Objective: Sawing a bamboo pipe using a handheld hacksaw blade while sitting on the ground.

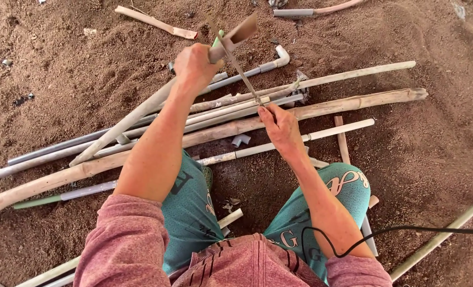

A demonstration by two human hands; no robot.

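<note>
**Thin blade held between two hands above a heap of pipes**

A thin metal blade (241, 72) is seen stretched on a slant between the two hands; its upper end is gripped with a wooden handle (236, 36) inside the left hand (194, 66), whose fingers are curled tight into a fist around it, so that the handle juts up and away beyond the knuckles. The lower tip of the blade is pinched by the right hand (280, 127), whose fingers (265, 112) are pressed together on it; the exact contact is partly hidden by the fingertips. The blade is thus found running from just above the left fist down to the front of the right fingertips.

Directly beneath and beyond the right fingers a bundle of grey plastic pipes (141, 130) is laid across sandy ground (61, 64); thick bamboo poles (353, 101) are mixed among them, one passing close under the right hand. A pale pipe (326, 130) lies just beside the right wrist. An elbow-ended pipe (279, 58) is seen beyond the blade. Teal patterned shorts (194, 207) and pink sleeves (119, 239) are visible below the hands; a black cable (406, 229) is looped by the right forearm.
</note>
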